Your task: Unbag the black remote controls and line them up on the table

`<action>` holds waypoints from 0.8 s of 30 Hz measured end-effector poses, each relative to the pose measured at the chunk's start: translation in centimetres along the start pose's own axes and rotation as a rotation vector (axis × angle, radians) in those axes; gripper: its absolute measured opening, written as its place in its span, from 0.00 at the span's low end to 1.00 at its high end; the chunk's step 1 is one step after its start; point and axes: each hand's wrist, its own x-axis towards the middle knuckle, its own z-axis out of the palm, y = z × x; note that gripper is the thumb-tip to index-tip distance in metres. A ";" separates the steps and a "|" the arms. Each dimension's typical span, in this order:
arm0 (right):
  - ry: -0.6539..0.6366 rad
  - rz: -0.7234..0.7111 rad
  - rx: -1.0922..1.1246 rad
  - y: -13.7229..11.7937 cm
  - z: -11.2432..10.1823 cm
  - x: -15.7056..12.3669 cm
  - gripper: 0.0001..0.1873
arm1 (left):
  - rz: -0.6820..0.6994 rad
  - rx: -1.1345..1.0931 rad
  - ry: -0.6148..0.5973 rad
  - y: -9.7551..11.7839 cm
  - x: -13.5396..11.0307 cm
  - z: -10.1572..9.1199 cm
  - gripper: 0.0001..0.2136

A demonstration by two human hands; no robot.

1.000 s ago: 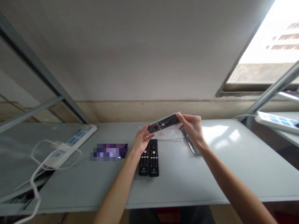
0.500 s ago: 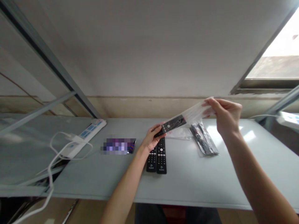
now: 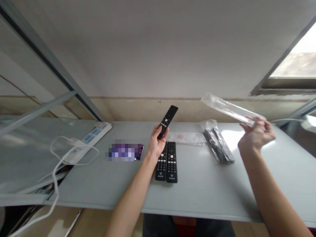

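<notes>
My left hand [image 3: 158, 140] is closed round the lower end of a black remote control [image 3: 169, 117], which tilts up and to the right above the table. Out to the right, my right hand [image 3: 258, 133] pinches one end of a clear plastic sleeve [image 3: 227, 108]; its far end points up and left, with no remote in it. Below my left hand, two more black remotes lie side by side, the right remote [image 3: 171, 164] in full view and the left remote [image 3: 161, 168] partly covered by the hand. Another clear sleeve [image 3: 190, 138] lies flat behind them.
Wrapped dark items in a clear bag [image 3: 218, 141] lie on the grey table [image 3: 202, 194], right of the remotes. To the left are a phone [image 3: 139, 152], its screen blurred out, and a white power strip [image 3: 98, 135] with a looping white cable [image 3: 55, 184]. A wall [image 3: 158, 65] rises behind.
The plastic sleeve has come off the remote as my right hand moved right and slightly down with it. My left hand has tipped the bare remote more upright.
</notes>
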 end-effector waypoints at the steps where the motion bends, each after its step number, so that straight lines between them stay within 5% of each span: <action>1: -0.028 0.043 -0.006 0.2 -0.3 -0.2 0.04 | -0.005 -0.021 -0.033 0.3 -0.1 0.1 0.07; 6: -0.339 0.293 -0.101 1.6 -1.1 -4.5 0.15 | -0.071 0.025 -0.143 0.7 -0.8 0.5 0.15; 12: -0.570 0.407 -0.234 2.2 -1.2 -9.0 0.19 | -0.123 0.073 -0.222 0.3 -1.1 0.7 0.13; 18: -0.629 0.393 -0.247 1.9 -1.4 -9.9 0.25 | -0.074 0.006 -0.003 0.8 -0.4 0.3 0.09; 24: -0.721 0.418 -0.245 1.5 -1.1 -10.2 0.27 | -0.067 -0.009 0.044 0.6 -0.2 0.4 0.18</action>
